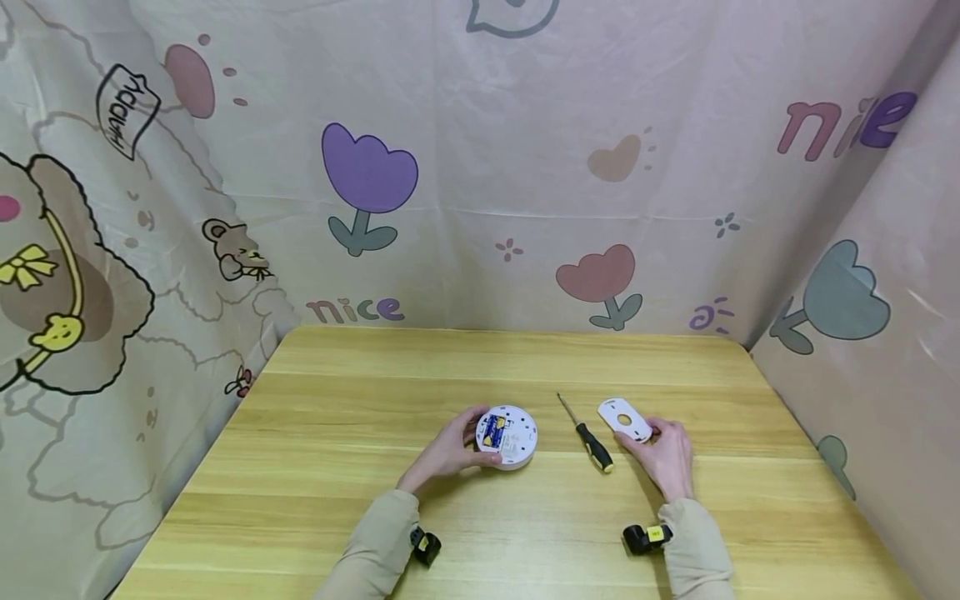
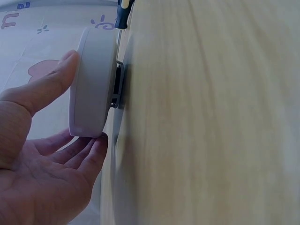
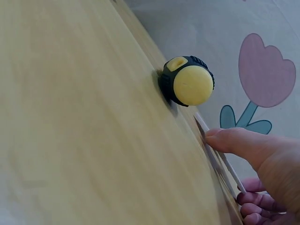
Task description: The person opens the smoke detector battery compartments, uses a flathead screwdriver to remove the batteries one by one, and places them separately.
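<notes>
My left hand (image 1: pixel 452 448) holds a round white smoke detector (image 1: pixel 517 448) by its left edge. Its back faces up, with a blue and gold battery (image 1: pixel 493 432) visible in it. In the left wrist view, the thumb lies on the upper face of the detector (image 2: pixel 93 84), fingers under its rim, and a small dark-framed part juts from its underside close over the table. My right hand (image 1: pixel 667 454) pinches the near end of a flat white mounting plate (image 1: pixel 617 410) with a central hole. The plate (image 3: pixel 229 168) appears edge-on in the right wrist view.
Between the hands lies a screwdriver (image 1: pixel 595 447) with a black and yellow handle, tip pointing away. The wooden table (image 1: pixel 337 483) is bounded at the back and sides by a printed curtain (image 1: pixel 480 167). Each wrist wears a small black camera.
</notes>
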A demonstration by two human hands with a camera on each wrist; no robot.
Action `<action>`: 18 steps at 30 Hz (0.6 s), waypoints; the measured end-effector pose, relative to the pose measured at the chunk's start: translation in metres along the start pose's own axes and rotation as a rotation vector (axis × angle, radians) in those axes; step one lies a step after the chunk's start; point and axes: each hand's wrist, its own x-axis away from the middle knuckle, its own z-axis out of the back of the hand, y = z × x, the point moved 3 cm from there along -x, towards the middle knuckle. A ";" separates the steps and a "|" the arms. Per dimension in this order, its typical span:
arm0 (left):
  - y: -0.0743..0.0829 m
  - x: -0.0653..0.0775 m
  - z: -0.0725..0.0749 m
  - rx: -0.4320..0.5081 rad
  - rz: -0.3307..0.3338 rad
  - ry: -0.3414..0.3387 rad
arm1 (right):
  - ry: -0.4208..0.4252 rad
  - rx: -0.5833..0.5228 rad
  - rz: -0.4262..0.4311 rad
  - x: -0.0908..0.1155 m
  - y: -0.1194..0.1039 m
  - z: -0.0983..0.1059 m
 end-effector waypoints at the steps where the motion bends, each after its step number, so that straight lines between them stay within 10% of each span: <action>1: 0.000 0.000 0.000 0.002 -0.001 -0.001 | 0.003 0.003 0.004 0.000 0.000 0.000; 18: 0.001 0.000 0.000 0.017 -0.007 -0.004 | -0.021 -0.009 -0.028 0.002 0.003 -0.001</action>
